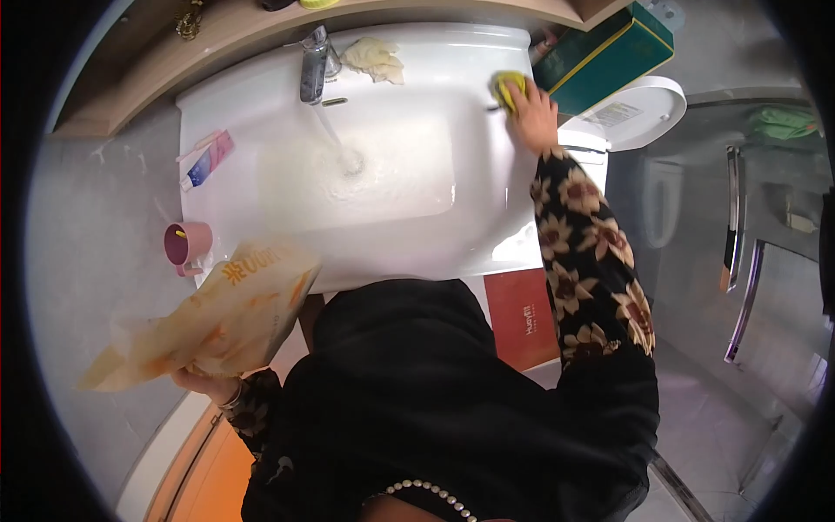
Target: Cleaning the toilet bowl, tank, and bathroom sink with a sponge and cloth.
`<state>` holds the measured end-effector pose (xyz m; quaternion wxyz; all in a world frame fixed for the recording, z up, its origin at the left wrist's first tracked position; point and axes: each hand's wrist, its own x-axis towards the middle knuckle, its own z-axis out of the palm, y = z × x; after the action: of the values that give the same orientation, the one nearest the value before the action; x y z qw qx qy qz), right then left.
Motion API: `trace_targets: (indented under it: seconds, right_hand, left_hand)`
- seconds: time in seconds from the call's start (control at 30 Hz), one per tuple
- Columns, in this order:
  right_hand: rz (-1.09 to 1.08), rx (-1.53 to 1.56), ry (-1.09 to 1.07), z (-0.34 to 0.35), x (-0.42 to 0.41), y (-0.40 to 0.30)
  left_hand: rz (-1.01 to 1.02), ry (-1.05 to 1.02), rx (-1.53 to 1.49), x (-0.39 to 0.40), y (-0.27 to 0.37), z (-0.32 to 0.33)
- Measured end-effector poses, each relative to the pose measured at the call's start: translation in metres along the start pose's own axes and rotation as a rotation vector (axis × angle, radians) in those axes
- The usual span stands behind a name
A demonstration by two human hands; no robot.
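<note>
My right hand [535, 117] is closed on a yellow object [509, 90], perhaps a cloth or sponge, at the right back of the white washbasin [483, 189]. Motion blur hides its exact kind. At the lower left, my left hand [207, 385] grips the bottom of a crumpled plastic package [241, 313] with orange print, held over the basin's front left edge. Water runs from the chrome faucet [314, 68] into the partly filled bowl. A wet, cream-coloured cloth [375, 60] lies right of the faucet.
On the basin's left rim lie a toothpaste tube [209, 158] and a pink toothbrush. A pink mug [188, 245] stands at its front left. Beyond the right end are a green box [610, 59] and a toilet with raised lid [639, 114]. A wooden shelf [215, 55] runs behind.
</note>
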<state>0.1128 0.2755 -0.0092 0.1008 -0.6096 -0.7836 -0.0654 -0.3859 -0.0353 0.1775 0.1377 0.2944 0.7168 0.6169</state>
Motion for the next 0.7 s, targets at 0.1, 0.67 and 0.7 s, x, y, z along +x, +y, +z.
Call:
trace_targets:
  seconds: [0.1,0.67,0.7]
  right_hand:
    - [0.035,-0.026,0.011,0.011,0.033,0.005]
    - [0.177,0.319,-0.46,-0.1,-0.223,-0.169]
    - [0.067,0.404,-0.3,-0.089,-0.224,-0.189]
  left_hand:
    - [0.069,-0.005,-0.081,-0.002,0.008,0.008]
    - [-0.07,-0.229,-0.34,0.037,-0.004,0.026]
    - [-0.04,-0.347,-0.247,0.039,-0.005,0.026]
